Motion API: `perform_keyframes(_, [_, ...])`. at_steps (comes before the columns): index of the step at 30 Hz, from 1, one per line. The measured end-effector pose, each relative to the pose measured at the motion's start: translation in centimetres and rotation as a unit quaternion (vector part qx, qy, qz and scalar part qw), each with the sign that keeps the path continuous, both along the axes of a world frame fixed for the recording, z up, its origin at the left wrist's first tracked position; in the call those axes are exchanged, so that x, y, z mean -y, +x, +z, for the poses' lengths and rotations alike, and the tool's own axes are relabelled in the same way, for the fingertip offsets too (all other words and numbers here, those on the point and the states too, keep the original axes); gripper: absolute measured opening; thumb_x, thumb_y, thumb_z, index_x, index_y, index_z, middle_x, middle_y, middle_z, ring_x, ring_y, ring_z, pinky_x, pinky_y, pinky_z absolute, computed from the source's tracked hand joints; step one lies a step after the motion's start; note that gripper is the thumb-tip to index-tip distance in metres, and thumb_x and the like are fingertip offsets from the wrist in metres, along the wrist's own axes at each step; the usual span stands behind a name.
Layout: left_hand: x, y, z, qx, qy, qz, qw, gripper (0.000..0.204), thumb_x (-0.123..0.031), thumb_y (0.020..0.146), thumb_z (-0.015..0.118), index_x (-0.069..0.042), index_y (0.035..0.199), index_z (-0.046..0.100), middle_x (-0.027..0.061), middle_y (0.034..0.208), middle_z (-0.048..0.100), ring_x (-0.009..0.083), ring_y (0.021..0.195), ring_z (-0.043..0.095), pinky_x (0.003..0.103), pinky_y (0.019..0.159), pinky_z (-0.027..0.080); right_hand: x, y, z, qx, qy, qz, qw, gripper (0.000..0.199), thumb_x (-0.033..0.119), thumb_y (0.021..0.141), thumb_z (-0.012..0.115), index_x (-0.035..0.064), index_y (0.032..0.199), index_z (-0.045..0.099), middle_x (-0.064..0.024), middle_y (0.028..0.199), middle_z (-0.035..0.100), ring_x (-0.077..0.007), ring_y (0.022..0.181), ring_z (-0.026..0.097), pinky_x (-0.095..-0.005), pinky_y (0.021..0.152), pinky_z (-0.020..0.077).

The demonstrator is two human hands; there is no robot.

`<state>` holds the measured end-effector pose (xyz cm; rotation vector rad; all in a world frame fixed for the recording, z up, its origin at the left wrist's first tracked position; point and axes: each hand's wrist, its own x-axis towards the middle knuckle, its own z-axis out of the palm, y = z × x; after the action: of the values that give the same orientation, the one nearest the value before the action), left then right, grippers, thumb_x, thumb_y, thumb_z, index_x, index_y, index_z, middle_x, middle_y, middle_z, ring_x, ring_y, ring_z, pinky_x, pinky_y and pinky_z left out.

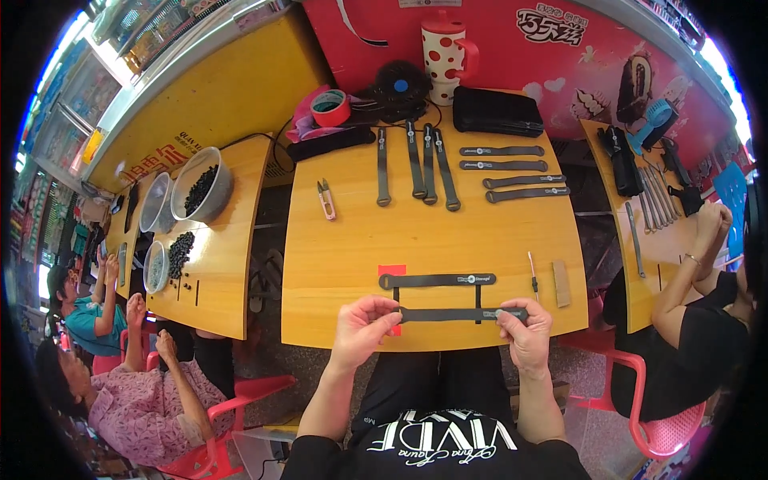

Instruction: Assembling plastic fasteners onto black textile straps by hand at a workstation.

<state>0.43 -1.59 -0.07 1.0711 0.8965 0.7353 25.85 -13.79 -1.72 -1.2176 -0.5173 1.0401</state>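
Observation:
I hold a flat black strap point(448, 314) stretched level along the near edge of a yellow table point(360, 248). My left hand point(362, 322) pinches its left end and my right hand point(524, 330) pinches its right end. Just beyond it lies a second black strap point(436, 280) flat on the table, next to a small red tape mark point(391, 270). Two thin black lines on the tabletop cross under the straps.
Several more black straps point(416, 164) lie in rows farther back, with pink snips point(326, 200), a red tape roll point(330, 106), a black fan point(400, 86), a stack of black straps point(496, 110) and a spotted mug point(444, 54). A small wooden block point(562, 283) and a thin tool point(532, 276) lie at right. People sit at tables on both sides.

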Motion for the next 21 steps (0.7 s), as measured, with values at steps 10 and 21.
perform_keyframes(10, [-2.0,0.2,-0.9,-0.04,-0.014,0.09,0.995,0.007,-0.003,0.093,0.063,0.003,0.097,0.065,0.0042,0.078,0.065,0.0051,0.058,0.059,0.017,0.044,0.043,-2.7,-0.2,-1.2,0.168,0.036,-0.02,0.985,0.012,-0.006,0.089,0.061,-0.0009,0.099,0.066,-0.0034,0.078,0.062,-0.0066,0.061,0.057,-0.0178,0.053,0.0419])
perform_keyframes(21, [-2.0,1.4,-1.3,-0.046,0.021,0.133,0.99,0.005,0.0,0.095,0.062,0.003,0.098,0.059,0.0054,0.078,0.064,0.0079,0.058,0.061,0.017,0.043,0.042,-3.5,-0.4,-1.1,0.117,0.015,-0.087,0.989,0.017,-0.014,0.084,0.063,-0.0056,0.098,0.067,-0.0053,0.087,0.057,-0.0102,0.072,0.054,-0.0212,0.062,0.0427])
